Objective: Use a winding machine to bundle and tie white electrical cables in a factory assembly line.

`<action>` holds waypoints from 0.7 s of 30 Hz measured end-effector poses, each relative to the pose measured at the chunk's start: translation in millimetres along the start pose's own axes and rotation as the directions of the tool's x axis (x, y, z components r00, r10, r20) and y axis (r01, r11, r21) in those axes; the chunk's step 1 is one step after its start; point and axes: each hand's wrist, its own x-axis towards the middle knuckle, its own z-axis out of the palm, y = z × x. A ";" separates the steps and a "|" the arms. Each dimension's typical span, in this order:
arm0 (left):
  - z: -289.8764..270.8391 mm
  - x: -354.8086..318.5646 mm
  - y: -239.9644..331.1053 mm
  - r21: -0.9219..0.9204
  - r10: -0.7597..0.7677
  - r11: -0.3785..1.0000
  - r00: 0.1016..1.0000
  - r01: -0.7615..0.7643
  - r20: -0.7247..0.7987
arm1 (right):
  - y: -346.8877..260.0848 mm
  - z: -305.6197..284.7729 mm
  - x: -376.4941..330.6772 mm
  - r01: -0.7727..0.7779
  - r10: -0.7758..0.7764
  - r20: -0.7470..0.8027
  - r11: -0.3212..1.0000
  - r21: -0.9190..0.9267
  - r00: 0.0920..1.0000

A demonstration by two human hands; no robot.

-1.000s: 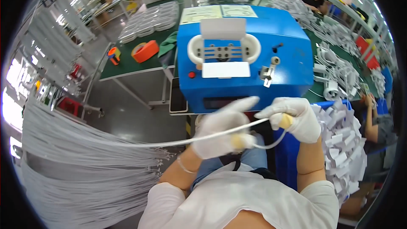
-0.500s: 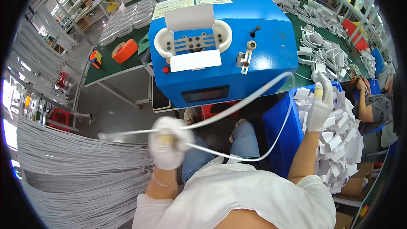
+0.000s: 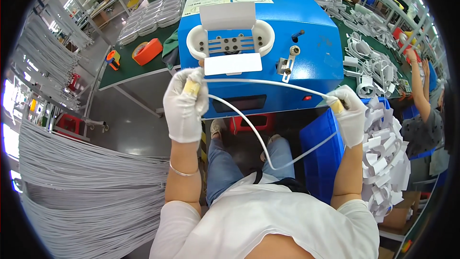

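A white cable [image 3: 258, 82] stretches between my two white-gloved hands, and a second length of it hangs in a loop over my lap. My left hand [image 3: 184, 110], with yellow tape on its thumb, is closed on the cable in front of the machine's left side. My right hand [image 3: 350, 117], also taped, pinches the cable at the machine's front right corner, above the blue bin's edge. Just beyond the cable stands a blue machine [image 3: 311, 33] with two rounded white holders [image 3: 195, 43] on slotted metal bars and a white flap [image 3: 233, 64].
A blue bin [image 3: 316, 156] heaped with white paper-wrapped pieces [image 3: 383, 158] stands at my right. Long grey-white cables [image 3: 91, 168] hang in bundles at my left. An orange tape dispenser [image 3: 147, 52] and clear trays [image 3: 153, 14] lie on the green table. Other people sit beyond.
My right hand has come down from above the bin and now pinches the cable. My left hand has moved up toward the machine. The cable's upper length now runs between both hands.
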 end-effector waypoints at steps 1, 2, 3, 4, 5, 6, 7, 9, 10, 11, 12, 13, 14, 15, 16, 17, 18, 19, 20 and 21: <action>-1.8 5.3 0.8 0.052 -0.011 0.999 0.999 0.012 -0.031 | 0.3 1.7 1.5 -0.002 0.002 0.001 1.000 -0.001 1.000; -4.0 11.4 2.8 0.105 -0.015 0.994 0.998 0.021 -0.063 | -0.2 5.2 5.4 0.013 -0.012 0.005 0.999 -0.032 1.000; -5.2 15.7 5.6 0.111 -0.008 0.994 0.997 0.016 -0.078 | -0.3 8.3 9.1 0.027 -0.027 0.008 0.998 -0.064 1.000; -6.6 20.9 7.3 0.114 0.021 0.993 0.997 -0.012 -0.074 | 0.9 11.1 12.7 0.059 -0.059 0.010 0.996 -0.072 0.998; -7.7 24.9 8.4 0.117 0.047 0.992 0.996 -0.039 -0.073 | 1.1 11.9 15.9 0.060 -0.059 0.012 0.996 -0.071 0.998; -4.8 27.8 13.4 0.142 0.058 0.989 0.996 -0.047 -0.072 | 1.2 12.6 18.9 0.063 -0.064 -0.021 0.997 -0.051 0.998; -3.0 31.9 12.1 0.142 0.058 0.989 0.996 -0.047 -0.073 | 1.3 13.3 21.6 0.066 -0.068 -0.054 0.997 -0.032 0.996; 0.0 38.6 7.2 0.227 0.141 0.968 0.982 -0.110 -0.124 | 2.5 13.7 25.9 0.073 -0.073 -0.068 0.997 -0.006 0.995; -2.2 37.5 6.6 0.241 0.146 0.963 0.985 -0.120 -0.095 | 2.0 12.9 27.4 0.077 -0.078 -0.066 0.997 -0.027 0.995; -1.4 38.0 4.8 0.241 0.143 0.964 0.985 -0.117 -0.094 | 1.5 11.7 27.9 0.078 -0.081 -0.065 0.996 -0.049 0.995; 0.5 38.9 2.6 0.228 0.161 0.965 0.979 -0.129 -0.126 | 0.8 11.2 28.2 0.075 -0.078 -0.065 0.996 -0.051 0.995; 2.4 39.0 0.7 0.216 0.178 0.966 0.971 -0.142 -0.158 | -0.2 11.1 28.4 0.066 -0.069 -0.061 0.997 -0.047 0.996; 4.2 38.6 0.0 0.216 0.176 0.966 0.972 -0.140 -0.157 | -0.9 10.5 29.3 0.058 -0.061 -0.058 0.997 -0.044 0.996; 6.3 37.8 -0.3 0.284 0.175 0.952 0.966 -0.116 -0.191 | -1.2 8.6 29.8 0.056 -0.059 -0.059 0.997 -0.045 0.997; 8.4 37.0 -1.2 0.350 0.176 0.932 0.958 -0.090 -0.225 | -1.0 5.6 30.2 0.034 -0.036 -0.036 0.998 -0.049 0.999; 8.1 37.0 -4.7 0.349 0.175 0.933 0.960 -0.090 -0.221 | -1.4 2.9 30.7 0.013 -0.014 -0.016 0.998 -0.054 1.000; 6.7 37.1 -11.1 0.394 0.266 0.903 0.943 -0.172 -0.200 | -0.6 -0.7 32.2 0.011 -0.012 -0.020 0.998 -0.057 1.000; 7.2 36.5 -15.2 0.436 0.355 0.864 0.918 -0.251 -0.174 | 0.9 -4.9 35.1 -0.002 0.000 -0.037 0.998 -0.069 0.999; 11.2 32.2 -17.4 0.496 0.421 0.815 0.894 -0.299 -0.152 | 2.9 -7.8 38.7 -0.017 0.013 -0.049 0.997 -0.078 0.999; 10.4 32.4 -19.4 0.492 0.417 0.818 0.897 -0.298 -0.149 | 0.4 -11.8 44.2 -0.085 0.076 -0.086 0.990 -0.111 0.993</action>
